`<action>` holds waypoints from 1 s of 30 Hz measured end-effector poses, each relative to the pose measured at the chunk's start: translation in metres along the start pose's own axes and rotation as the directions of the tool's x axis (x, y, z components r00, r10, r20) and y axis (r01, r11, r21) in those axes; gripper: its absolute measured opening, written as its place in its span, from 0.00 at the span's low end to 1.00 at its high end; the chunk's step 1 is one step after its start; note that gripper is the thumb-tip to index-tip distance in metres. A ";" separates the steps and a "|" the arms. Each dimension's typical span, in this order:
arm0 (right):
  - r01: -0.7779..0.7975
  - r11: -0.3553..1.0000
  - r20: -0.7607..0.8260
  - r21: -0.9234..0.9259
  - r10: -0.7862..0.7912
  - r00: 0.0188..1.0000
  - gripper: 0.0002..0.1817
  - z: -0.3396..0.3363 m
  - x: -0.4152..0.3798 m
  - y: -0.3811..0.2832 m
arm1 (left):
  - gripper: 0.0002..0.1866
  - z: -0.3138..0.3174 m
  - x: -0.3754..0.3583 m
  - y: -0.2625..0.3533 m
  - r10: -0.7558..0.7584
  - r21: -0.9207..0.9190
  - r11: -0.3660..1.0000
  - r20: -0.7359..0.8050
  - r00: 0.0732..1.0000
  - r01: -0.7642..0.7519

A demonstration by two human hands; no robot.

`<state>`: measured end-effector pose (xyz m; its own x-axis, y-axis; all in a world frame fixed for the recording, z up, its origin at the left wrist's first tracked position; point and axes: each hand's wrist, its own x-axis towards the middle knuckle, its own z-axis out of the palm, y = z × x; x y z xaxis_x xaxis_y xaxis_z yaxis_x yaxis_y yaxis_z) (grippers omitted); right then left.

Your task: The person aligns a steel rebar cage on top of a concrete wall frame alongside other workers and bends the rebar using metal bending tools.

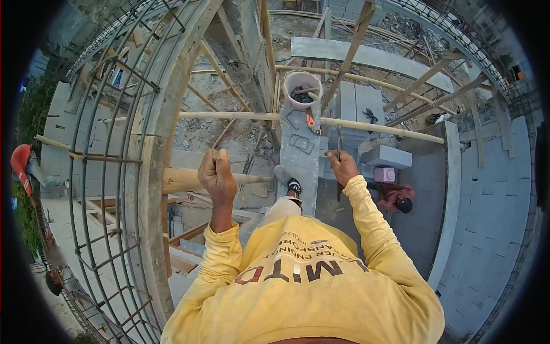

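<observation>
Both of my hands are raised in front of my chest, apart from each other. My left hand (218, 176) is closed around a thin metal rod (224, 133) that sticks up from the fist. In my right hand (342, 166) is a thin dark tool (340, 140), its shaft upright between the fingers. Beneath them, my sandalled foot (294, 186) rests on a grey plank (306, 172). Farther along that plank stand a white bucket (287, 86) with tools inside and an orange-handled tool (310, 119).
A rebar cage (117, 189) and wooden formwork (150, 114) rise at the left. A bamboo pole (384, 127) crosses ahead. Below right, a person in red (395, 198) is beside grey blocks (387, 156); another person in red (22, 163) is far left.
</observation>
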<state>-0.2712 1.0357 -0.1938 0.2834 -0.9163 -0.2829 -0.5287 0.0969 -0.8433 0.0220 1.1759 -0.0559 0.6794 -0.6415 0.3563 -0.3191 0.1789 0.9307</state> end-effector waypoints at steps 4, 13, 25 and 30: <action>0.209 0.966 -0.079 -0.151 -0.223 0.972 0.14 -0.014 0.046 -0.078 | 0.16 0.064 0.055 -0.031 -0.015 0.168 0.985 0.288 0.958 -0.035; 0.355 0.924 0.402 -0.142 -0.274 0.874 0.16 0.044 0.110 -0.184 | 0.20 0.143 0.103 -0.082 -0.669 -0.156 0.579 0.471 0.576 0.800; 0.603 0.798 0.785 0.003 -0.375 0.493 0.20 -0.059 0.323 -0.332 | 0.22 0.136 0.196 -0.149 -0.625 0.133 0.780 0.100 0.774 0.612; 0.770 0.637 0.106 -0.023 -0.765 0.636 0.14 -0.204 0.494 -0.478 | 0.19 0.161 0.239 -0.182 -0.372 0.225 0.897 -0.078 0.925 0.380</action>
<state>-0.0415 0.4579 0.1629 0.6690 -0.6156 0.4165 -0.1373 -0.6531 -0.7447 0.1358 0.8704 -0.1534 0.7984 -0.6020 -0.0106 -0.1768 -0.2512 0.9517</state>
